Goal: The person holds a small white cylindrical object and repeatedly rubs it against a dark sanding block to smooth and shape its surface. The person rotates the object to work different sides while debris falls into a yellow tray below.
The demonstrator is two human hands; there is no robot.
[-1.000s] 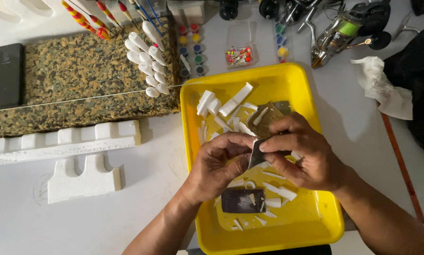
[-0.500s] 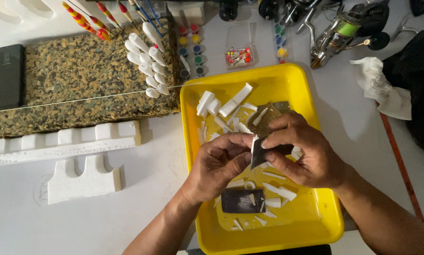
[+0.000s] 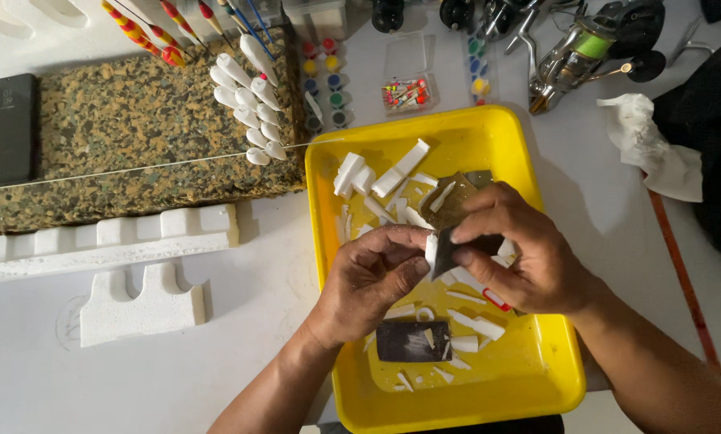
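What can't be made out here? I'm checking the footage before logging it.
- Head view: white piece mostly hidden by left hand and right hand; its shape is unclear.
- Reel cut off by the top edge.
- Box of pins: contents too small.
- Tray: near rim leaves the frame.

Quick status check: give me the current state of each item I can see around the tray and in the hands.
Left hand: pinching a small white foam piece.
Right hand: holding a dark sanding piece against the foam.
Yellow tray: littered with white foam offcuts.
Dark sanding block: lying flat in the tray.
Shaped white floats: stuck in a row on the speckled foam block.
Phone: screen dark, lying on the block.
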